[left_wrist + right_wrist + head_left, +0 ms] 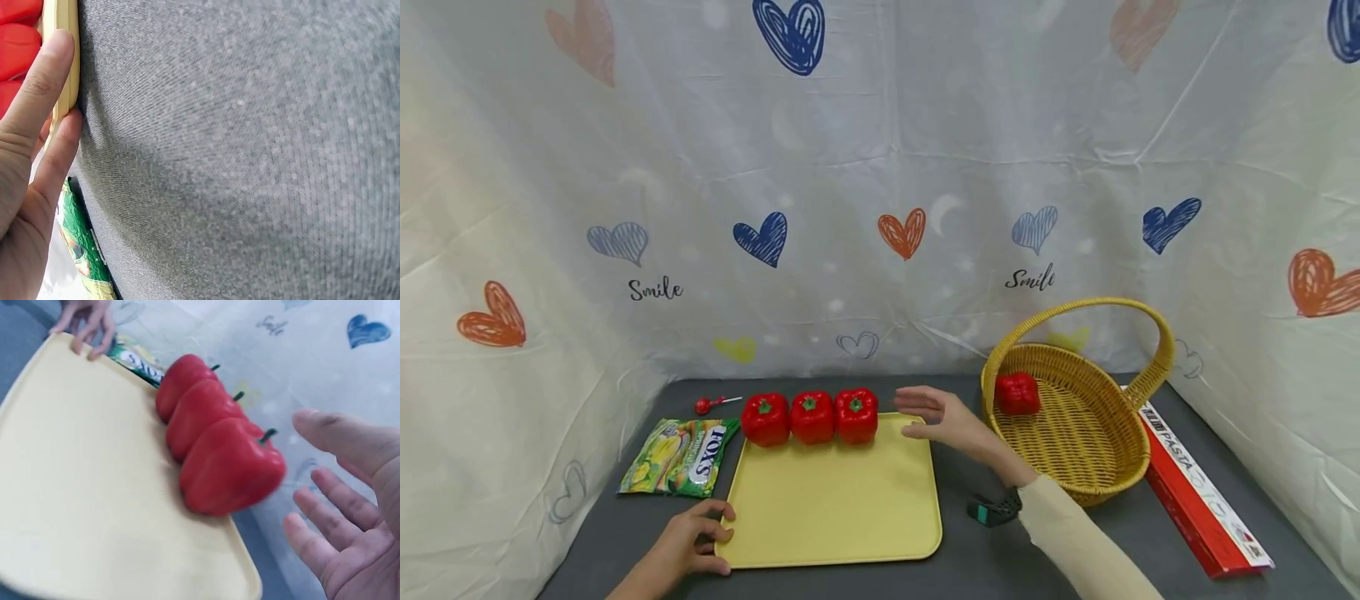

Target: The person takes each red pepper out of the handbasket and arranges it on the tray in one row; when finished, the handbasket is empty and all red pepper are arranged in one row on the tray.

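Observation:
Three red bell peppers [812,418] with green stems stand in a row along the far edge of a pale yellow tray [831,533]. My left hand [688,537] touches the tray's near-left corner, its fingertips resting against the rim. The left wrist view shows fairly straight fingers on the tray's side. To the right of the row hovers my right hand [943,421], fingers spread and apart from the nearest pepper [231,469], holding nothing. Another red bell pepper [1017,393] lies inside the yellow wicker basket [1097,433] at the right.
Left of the tray lies a green and yellow candy bag [681,457], with a small red lollipop-like item [703,406] behind it. A red and white box [1202,500] marked PASTA extends beside the basket. A heart-printed cloth [835,167] hangs behind the dark table.

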Tool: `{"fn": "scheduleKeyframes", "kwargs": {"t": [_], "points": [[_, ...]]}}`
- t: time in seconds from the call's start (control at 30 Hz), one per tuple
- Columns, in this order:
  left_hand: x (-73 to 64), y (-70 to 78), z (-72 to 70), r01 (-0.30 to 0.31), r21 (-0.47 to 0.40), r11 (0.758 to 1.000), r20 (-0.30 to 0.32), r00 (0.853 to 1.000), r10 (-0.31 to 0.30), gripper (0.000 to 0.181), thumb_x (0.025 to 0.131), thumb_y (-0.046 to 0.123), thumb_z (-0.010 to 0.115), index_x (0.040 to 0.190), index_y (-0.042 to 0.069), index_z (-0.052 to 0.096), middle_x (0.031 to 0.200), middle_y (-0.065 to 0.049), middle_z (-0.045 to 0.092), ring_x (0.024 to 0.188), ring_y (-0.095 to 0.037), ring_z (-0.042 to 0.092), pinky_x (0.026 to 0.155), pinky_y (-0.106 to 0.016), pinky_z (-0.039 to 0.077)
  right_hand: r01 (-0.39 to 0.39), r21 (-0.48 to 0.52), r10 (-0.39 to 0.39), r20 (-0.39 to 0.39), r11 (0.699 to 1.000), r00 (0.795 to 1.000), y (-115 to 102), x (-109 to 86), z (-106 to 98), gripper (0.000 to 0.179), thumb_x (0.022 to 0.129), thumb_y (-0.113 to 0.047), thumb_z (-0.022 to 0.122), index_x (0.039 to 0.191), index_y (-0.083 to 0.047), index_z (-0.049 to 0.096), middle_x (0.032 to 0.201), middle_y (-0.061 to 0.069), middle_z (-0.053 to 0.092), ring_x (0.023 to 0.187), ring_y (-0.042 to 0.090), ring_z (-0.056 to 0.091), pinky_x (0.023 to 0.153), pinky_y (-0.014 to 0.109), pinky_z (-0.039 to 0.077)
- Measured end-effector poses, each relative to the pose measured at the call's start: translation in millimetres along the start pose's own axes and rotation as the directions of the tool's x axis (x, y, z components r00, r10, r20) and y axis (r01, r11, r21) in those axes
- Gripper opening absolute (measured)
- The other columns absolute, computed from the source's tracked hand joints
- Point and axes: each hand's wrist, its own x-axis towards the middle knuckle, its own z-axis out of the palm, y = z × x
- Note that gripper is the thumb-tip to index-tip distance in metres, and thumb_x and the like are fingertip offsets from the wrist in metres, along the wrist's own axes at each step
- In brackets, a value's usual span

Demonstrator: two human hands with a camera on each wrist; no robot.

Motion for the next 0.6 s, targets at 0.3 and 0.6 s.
{"fn": "scheduleKeyframes", "kwargs": {"t": [0.3,0.6], "points": [[2.3,0.0,0.3,-0.05,0.017,0.999,-0.014,0.999,0.05,0.028,0.063,0.026,0.087,0.077,0.007,0.071,0.102,-0.013,0.056,0.084,0.002,0.048,0.062,-0.022,0.052,-0.033,0.041,0.033,0.019,0.999,0.999,-22,-104.6,-91,0.041,0.098,-0.004,0.054,0.135,0.008,0.045,0.127,0.012,0.059,0.113,0.028,0.059,0.089,0.037,0.05],[1.5,-0.4,-0.9,0.0,0.009,1.0,0.01,1.0,0.0,0.029,0.063,0.027,0.087,0.078,0.008,0.072,0.102,-0.013,0.057,0.083,0.003,0.048,0.063,-0.022,0.052,-0.333,0.065,0.337,-0.061,0.941,0.94,-8,-127.9,-170,0.056,0.104,-0.021,0.044,0.144,0.012,0.024,0.125,0.004,0.059,0.112,0.019,0.059,0.095,0.042,0.046]]}}
